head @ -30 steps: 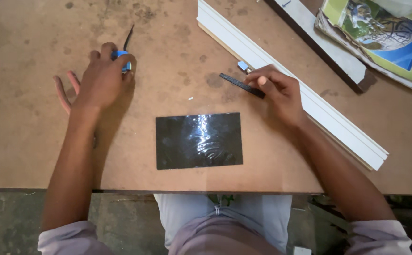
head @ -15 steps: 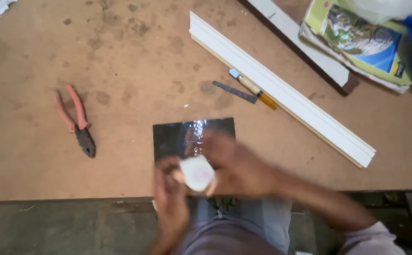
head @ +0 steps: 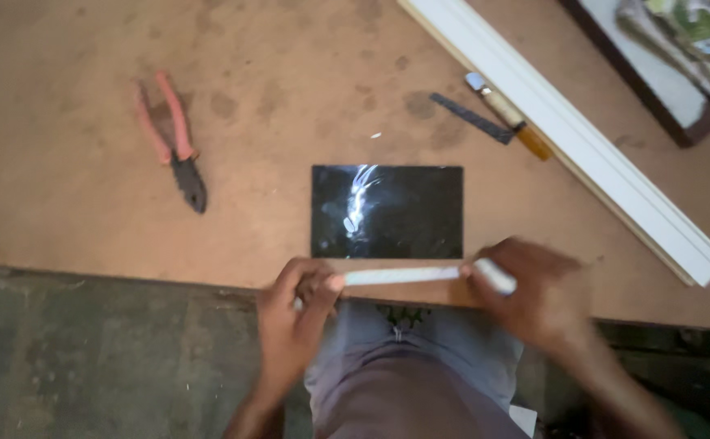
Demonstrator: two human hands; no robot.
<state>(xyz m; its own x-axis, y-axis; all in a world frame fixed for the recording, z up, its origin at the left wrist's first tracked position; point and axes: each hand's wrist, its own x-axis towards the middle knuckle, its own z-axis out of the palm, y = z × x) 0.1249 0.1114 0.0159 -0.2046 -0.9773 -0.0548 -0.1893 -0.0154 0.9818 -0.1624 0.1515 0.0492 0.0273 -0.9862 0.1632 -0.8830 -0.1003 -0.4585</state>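
A shiny black rectangular sheet [head: 387, 211] lies flat near the front edge of the brown table [head: 290, 97]. Just below it, my left hand [head: 294, 321] pinches the free end of a white tape strip [head: 400, 276] that stretches level along the table's front edge. My right hand [head: 534, 297], blurred, holds the white tape roll [head: 495, 276] at the strip's other end. Both hands hover over the table's edge, above my lap.
Red-handled pliers [head: 174, 142] lie at the left. A small dark blade [head: 473, 119] and a yellow-handled tool [head: 508, 118] rest beside a long white moulding [head: 583, 138] running diagonally on the right. A dark-edged board [head: 656, 89] and printed packaging [head: 696, 41] sit at the top right.
My hands left the pliers and the blade on the table, met at the front edge around the tape roll, and have now drawn apart, pulling out a strip of white tape.
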